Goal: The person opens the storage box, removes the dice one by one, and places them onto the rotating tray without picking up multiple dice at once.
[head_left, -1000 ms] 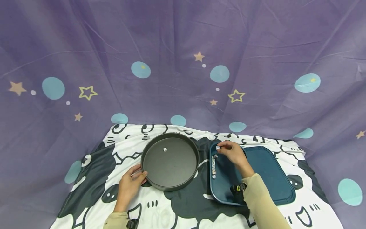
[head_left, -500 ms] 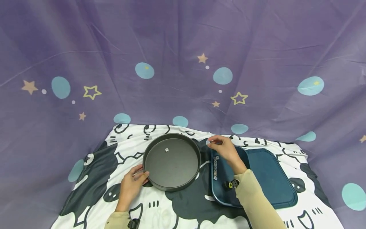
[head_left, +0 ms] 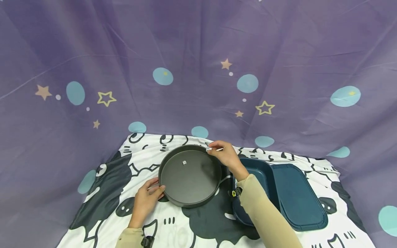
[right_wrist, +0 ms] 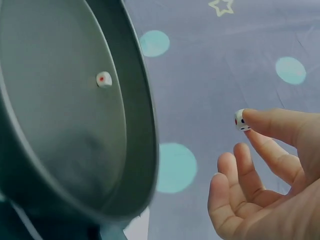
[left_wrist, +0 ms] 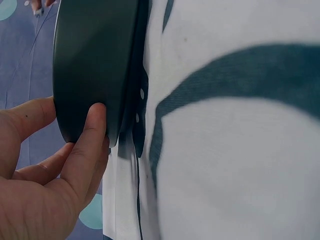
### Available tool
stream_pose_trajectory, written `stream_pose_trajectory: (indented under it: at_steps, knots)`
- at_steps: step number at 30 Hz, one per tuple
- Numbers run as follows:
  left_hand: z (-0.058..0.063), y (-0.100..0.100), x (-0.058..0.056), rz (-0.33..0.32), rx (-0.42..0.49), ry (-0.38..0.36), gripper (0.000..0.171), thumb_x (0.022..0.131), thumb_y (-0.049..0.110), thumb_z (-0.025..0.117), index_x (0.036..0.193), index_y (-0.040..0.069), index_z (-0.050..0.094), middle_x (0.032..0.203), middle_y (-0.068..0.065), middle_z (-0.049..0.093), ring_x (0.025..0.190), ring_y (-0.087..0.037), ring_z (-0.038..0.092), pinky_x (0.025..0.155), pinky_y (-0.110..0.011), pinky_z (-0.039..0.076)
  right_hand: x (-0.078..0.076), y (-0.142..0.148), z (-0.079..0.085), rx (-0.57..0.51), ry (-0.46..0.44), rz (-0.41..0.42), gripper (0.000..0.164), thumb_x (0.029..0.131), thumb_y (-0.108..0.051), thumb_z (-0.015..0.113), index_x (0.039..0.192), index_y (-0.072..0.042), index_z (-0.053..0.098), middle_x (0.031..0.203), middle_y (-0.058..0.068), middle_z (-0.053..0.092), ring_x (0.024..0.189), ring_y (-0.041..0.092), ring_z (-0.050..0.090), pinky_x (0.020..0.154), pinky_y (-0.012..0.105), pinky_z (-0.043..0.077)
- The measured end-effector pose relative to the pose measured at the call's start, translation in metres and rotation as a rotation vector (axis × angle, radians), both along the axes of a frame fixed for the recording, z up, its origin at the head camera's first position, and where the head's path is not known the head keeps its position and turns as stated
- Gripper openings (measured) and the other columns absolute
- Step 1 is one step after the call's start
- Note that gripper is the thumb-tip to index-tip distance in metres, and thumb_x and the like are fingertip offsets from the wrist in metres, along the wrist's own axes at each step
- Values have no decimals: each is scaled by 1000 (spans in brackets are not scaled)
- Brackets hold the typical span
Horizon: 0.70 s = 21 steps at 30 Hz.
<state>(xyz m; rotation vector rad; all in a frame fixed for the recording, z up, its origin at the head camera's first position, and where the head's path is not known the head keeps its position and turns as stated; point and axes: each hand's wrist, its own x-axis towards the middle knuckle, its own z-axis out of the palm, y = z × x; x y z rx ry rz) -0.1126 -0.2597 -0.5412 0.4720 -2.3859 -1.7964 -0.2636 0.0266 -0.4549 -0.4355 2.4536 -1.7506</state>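
A dark grey round pan (head_left: 192,179) with a raised wall sits on the cloth. My left hand (head_left: 146,199) grips its near left side; in the left wrist view the fingers (left_wrist: 82,155) lie against the outer wall. Between the thumb and a fingertip of my right hand (head_left: 228,157) is a small white die (right_wrist: 241,120), held above the pan's far right rim. The other fingers of that hand are loosely bent and hold nothing. A second die (head_left: 184,162) lies on the pan floor, a red dot showing in the right wrist view.
Right of the pan stands a dark blue rectangular tray (head_left: 258,165), partly covered by my right forearm, which hides most of the dice in it. A flat blue lid or tray (head_left: 302,196) lies beside it. A purple curtain (head_left: 198,69) hangs behind the sheep-patterned cloth (head_left: 173,234).
My right hand has carried the die left from above the blue tray to the pan's far right rim. The left hand keeps its grip on the pan. The head view has shifted slightly.
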Motion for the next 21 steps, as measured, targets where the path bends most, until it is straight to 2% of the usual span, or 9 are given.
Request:
stream_pose_trajectory:
  at_steps: [4,8,14,21]
  knots:
    - [1,0,-1,4,-1,1,48,92,11,74,136,1,58,131,-22,61,108,-29,67,76,-24,62,-6,-19,-6,-22,22,13,17,87,-8,77,104,-6,76,92,6,67,87,29,63,70,36,57]
    - [2,0,-1,2,0,-3,48,92,12,74,136,1,57,130,-23,61,108,-30,67,76,-23,62,-11,-36,-15,-39,63,8,16,84,-2,78,100,-3,76,83,5,67,79,22,63,66,26,52]
    - [0,-1,-1,4,-3,4,49,92,11,74,136,0,56,131,-24,61,108,-31,68,76,-23,62,-17,-57,-29,-49,26,7,16,85,-4,78,101,-3,75,82,4,68,76,14,60,67,26,53]
    - [-2,-1,0,19,3,-7,48,92,12,74,135,1,58,124,-25,64,104,-30,69,74,-24,63,-17,-68,-42,-83,0,12,16,83,0,77,99,1,75,83,6,69,76,13,60,67,24,52]
